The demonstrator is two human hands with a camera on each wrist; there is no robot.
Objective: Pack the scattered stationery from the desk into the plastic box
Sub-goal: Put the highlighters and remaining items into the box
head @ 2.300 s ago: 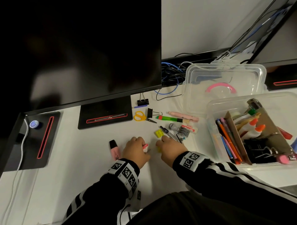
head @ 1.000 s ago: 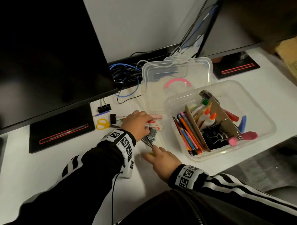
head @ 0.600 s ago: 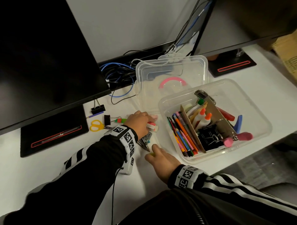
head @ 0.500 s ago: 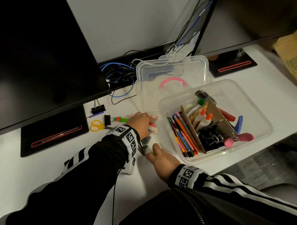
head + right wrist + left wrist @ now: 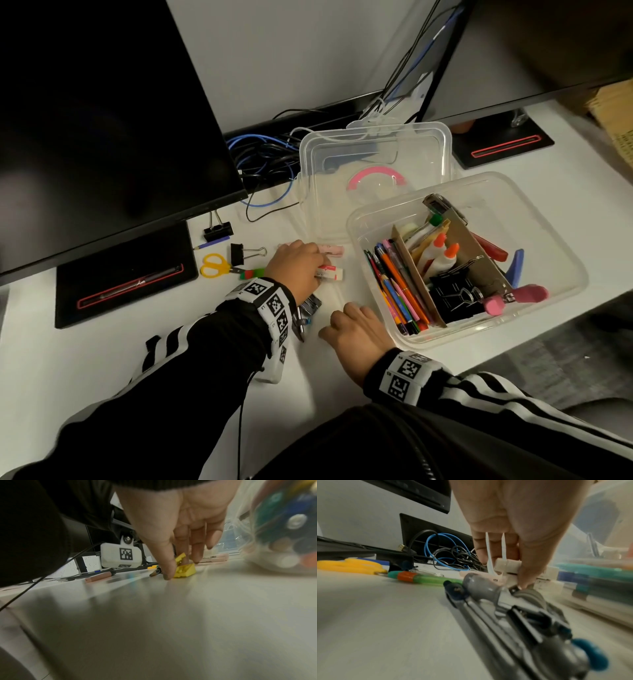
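Both hands are down on the worktop beside the plastic box (image 5: 534,205), which sits toward the worktop's right edge, already well stocked with pens, glue bottles and clips. A moment ago the left hand (image 5: 297,270) was only arriving at the cluster of bits next to the box's left wall; now it has settled — its grip looks closed round a small white eraser (image 5: 507,564), with pale plastic strips between the fingers and its thumb tip down by a dark stapler-like piece. The right hand (image 5: 356,330) has crept forward a little, and its grip is narrow: thumb and fingertips pinch a yellow clip (image 5: 184,568) resting on the worktop just in front of the box's near left corner. So the gathering is nearly done — I'd judge the lift into the box comes next. The yellow scissors (image 5: 214,266), a green pen (image 5: 419,578) and black binder clips (image 5: 218,228) lie near the monitor stand, unpacked.
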